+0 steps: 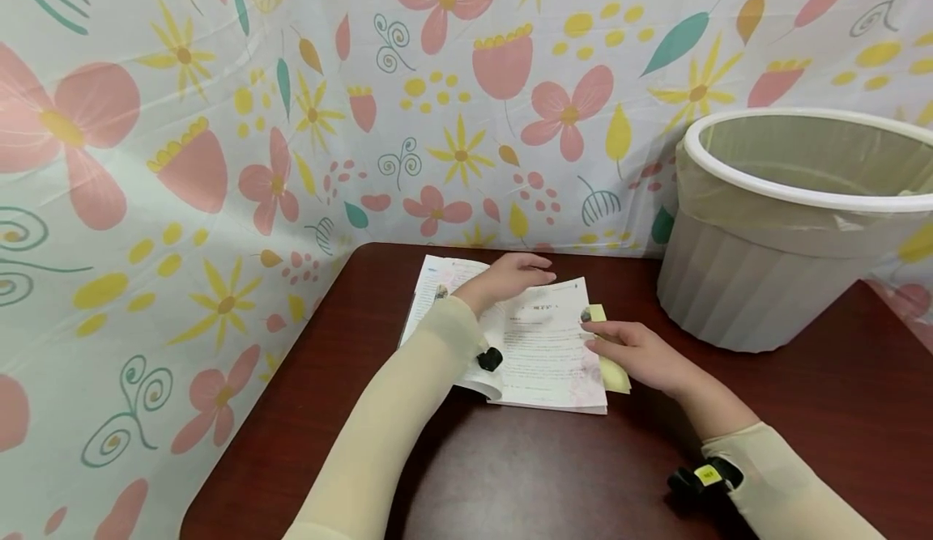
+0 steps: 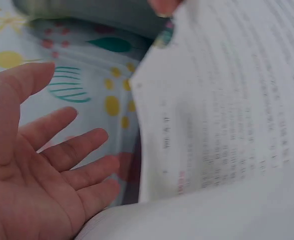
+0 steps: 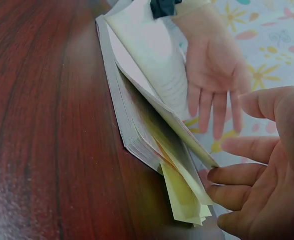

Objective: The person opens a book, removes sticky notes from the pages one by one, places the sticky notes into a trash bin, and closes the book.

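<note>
In the head view, a glossy, dark red-brown counter (image 1: pixel 554 483) has a pale sheen toward six o'clock. The book (image 1: pixel 543 346) lies spread on it, with the counter's rounded corner at ten o'clock from it. A cloth (image 1: pixel 452 184) printed with pink, yellow and teal flowers and leaves runs behind, from eight o'clock round to three. A grey bin (image 1: pixel 751 281), white-rimmed and lined with a clear bag, stands at two o'clock from the book. The left hand (image 1: pixel 510 275) is over the book, its cream sleeve (image 1: pixel 397 410) coming from seven o'clock; the right hand (image 1: pixel 645 354) reaches from four, beside yellow paper (image 1: pixel 615 376) at the book's edge.

In the left wrist view, the left grip is apart, fingers spread at eight o'clock; a printed page rises at three, the bin's side at eleven.

In the right wrist view, the counter's streaked grain fills nine o'clock, the cloth two. Yellow paper juts out at five. The right grip is apart, thumb clear of the fingers, fingertips at the raised page corner.
</note>
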Demonstrator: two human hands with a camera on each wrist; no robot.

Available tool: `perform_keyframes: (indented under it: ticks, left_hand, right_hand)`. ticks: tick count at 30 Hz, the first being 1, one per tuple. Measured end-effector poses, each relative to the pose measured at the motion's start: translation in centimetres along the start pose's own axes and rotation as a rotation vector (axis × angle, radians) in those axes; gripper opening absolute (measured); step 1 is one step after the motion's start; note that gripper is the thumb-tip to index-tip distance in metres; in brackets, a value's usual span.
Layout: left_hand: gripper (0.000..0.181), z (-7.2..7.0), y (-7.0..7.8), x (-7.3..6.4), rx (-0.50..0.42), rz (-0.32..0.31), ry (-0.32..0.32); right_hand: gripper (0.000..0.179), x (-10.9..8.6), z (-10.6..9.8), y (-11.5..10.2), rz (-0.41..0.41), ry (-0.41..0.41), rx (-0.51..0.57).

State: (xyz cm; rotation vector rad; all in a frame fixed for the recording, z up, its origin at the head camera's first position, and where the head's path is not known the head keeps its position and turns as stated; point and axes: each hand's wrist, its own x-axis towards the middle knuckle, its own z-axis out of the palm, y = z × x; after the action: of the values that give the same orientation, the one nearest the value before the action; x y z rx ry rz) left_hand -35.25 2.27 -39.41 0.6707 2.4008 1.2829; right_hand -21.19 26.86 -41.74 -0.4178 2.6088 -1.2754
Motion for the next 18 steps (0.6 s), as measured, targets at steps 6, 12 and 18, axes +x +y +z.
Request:
perform_keyframes:
  ticks: [6,12,18]
  left_hand:
    - [0.051,-2.2,0.4,-2.4,-0.209,-0.060,-0.046]
    - [0.050,-3.3,0.4,-5.1,-0.221,-0.067,-0.095]
    - [0.054,-3.5,-0.5,-7.6,-0.013,0.001,-0.118]
  right_hand:
    - [0.051,-0.2,-0.3,0.0,0.003,0.008,0.011]
    - [0.051,-0.3,-0.5,0.2,-0.001,0.012,0.030]
    - [0.050,-0.3,-0.5,0.2,-0.017,0.011,0.052]
